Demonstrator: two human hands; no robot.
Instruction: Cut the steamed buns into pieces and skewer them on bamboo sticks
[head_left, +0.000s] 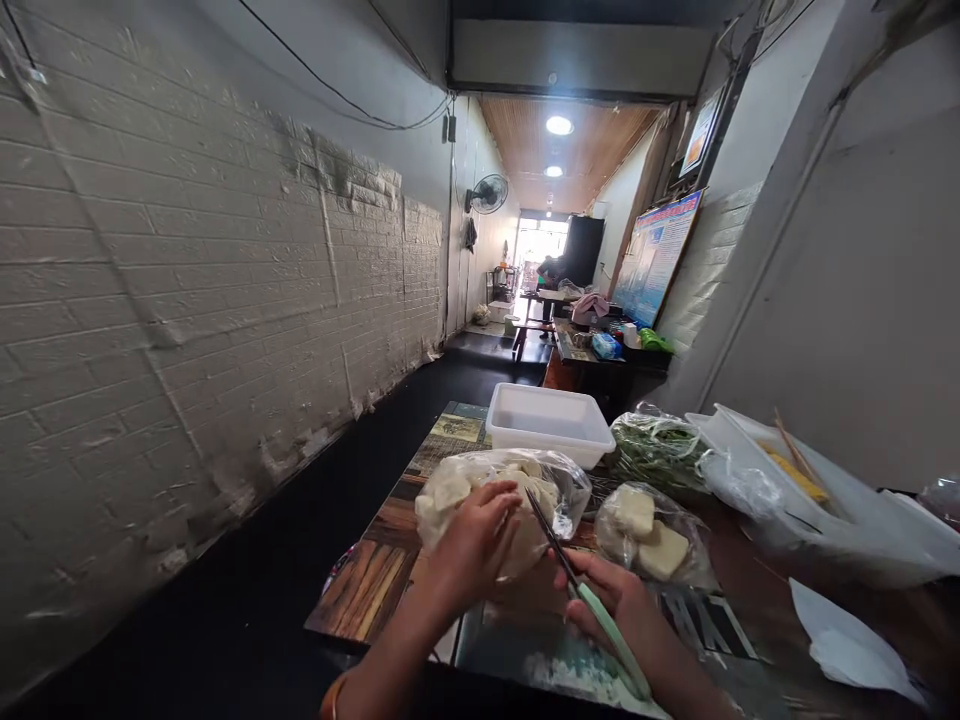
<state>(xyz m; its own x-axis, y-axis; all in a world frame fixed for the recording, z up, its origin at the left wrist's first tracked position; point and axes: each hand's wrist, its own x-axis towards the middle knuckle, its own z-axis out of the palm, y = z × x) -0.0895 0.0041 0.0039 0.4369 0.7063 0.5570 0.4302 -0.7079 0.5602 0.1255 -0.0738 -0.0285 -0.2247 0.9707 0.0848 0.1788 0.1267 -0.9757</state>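
A clear plastic bag (559, 470) full of pale, thick slices (452, 490) lies on the wood-patterned table (367, 585). My left hand (480, 535) rests against its near side, fingers bent together over the plastic; their tips partly cover what they grip. In my right hand (611, 595) is a pair of scissors (611, 635) with pale green handles, fingers wrapped round them. The dark blades point up and left, with the tip over the bag's right part. To the right, a smaller clear bag (694, 545) holds pale blocks (664, 550).
Behind the bags stands a white plastic tub (551, 440). A bag of leafy greens (660, 450) and a white container (750, 450) with a yellow item and sticks stand at right. White paper (851, 645) lies near the right edge. A person (551, 270) is far back.
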